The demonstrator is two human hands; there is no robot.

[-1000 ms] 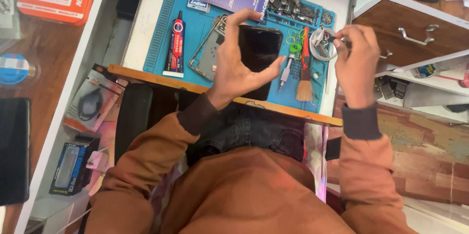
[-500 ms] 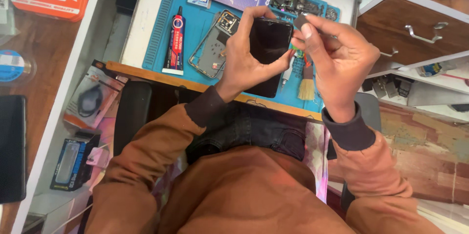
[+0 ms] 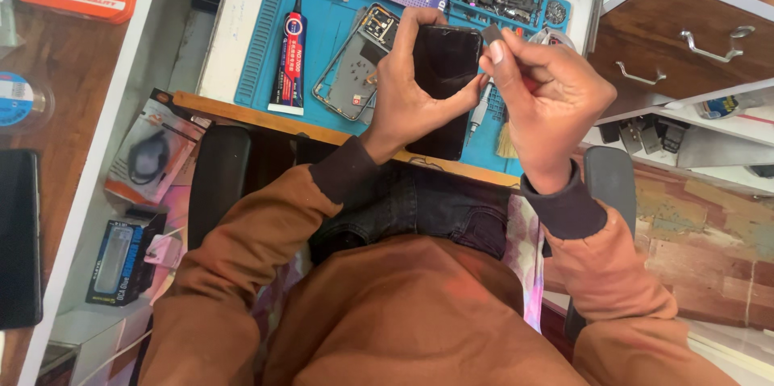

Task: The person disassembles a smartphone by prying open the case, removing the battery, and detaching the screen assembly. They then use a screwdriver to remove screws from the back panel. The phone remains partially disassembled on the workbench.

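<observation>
Holding a dark phone [image 3: 442, 87] over the blue mat [image 3: 322, 39], the left hand [image 3: 407, 95] grips its side. At 3 o'clock, the right hand [image 3: 548, 104] pinches a small grey piece [image 3: 492, 33] touching its top corner. A glue tube [image 3: 290, 55] lies at 9 o'clock beside an open phone frame [image 3: 355, 63].

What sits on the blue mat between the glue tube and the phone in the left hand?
In the head view, an open phone frame lies on the mat between the glue tube and the phone; the left hand covers its right edge.
</observation>
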